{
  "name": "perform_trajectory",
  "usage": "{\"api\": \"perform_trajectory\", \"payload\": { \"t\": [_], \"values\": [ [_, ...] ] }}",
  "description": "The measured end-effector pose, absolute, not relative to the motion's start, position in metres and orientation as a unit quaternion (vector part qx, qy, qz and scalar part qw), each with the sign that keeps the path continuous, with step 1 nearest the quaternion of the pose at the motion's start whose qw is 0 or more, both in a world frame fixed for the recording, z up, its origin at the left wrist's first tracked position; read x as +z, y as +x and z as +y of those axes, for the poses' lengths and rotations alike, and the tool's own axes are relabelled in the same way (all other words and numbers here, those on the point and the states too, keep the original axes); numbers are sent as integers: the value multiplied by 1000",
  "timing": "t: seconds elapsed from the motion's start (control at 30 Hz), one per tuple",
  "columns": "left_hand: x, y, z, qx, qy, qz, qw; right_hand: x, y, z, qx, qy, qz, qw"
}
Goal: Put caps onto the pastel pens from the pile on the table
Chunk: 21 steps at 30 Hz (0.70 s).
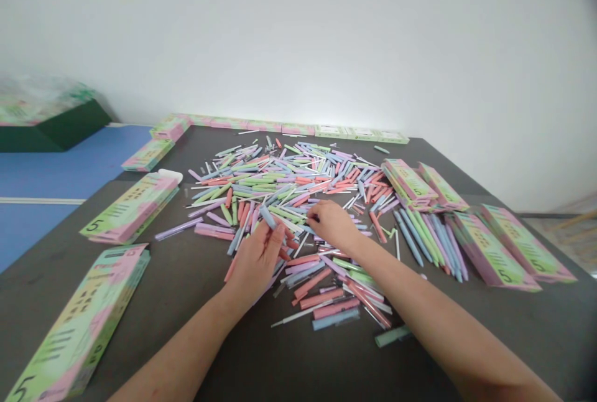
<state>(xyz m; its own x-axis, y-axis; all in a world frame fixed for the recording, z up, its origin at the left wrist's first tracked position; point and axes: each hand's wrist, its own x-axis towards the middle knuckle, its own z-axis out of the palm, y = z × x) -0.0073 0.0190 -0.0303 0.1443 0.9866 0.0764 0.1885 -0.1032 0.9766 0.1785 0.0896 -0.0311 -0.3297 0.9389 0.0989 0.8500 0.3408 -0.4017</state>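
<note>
While the left hand (263,256) was closed round a blue pen tube (267,216) over the near part of a loose heap of pens (261,190), the right hand (333,224) curled a little apart from it, fingers bent low over the heap, and whether it gripped anything could not be told. Thin white sticks (291,318) lay among the coloured tubes in the middle of the dark table (289,368). Further right, a row of pens (426,237) lay side by side near patterned boxes (497,252), and similar cartons (133,206) lined the left and far edges.
</note>
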Motion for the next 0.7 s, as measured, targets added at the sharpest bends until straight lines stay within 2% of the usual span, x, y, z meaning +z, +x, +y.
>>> {"api": "perform_trajectory", "payload": {
  "t": [0.23, 0.4, 0.6, 0.7],
  "values": [
    [-23, -5, 19, 453, 575, 487, 477, -24, 185, 86, 213, -579, -753, 228],
    [-19, -4, 19, 455, 574, 487, 476, -17, 189, 68, 371, -554, -685, 294],
    [-20, -3, 20, 439, 587, 494, 468, -24, 171, 30, 573, -471, -585, 327],
    [-22, -3, 21, 413, 603, 498, 466, -25, 163, 20, 611, -442, -569, 328]
  ]
}}
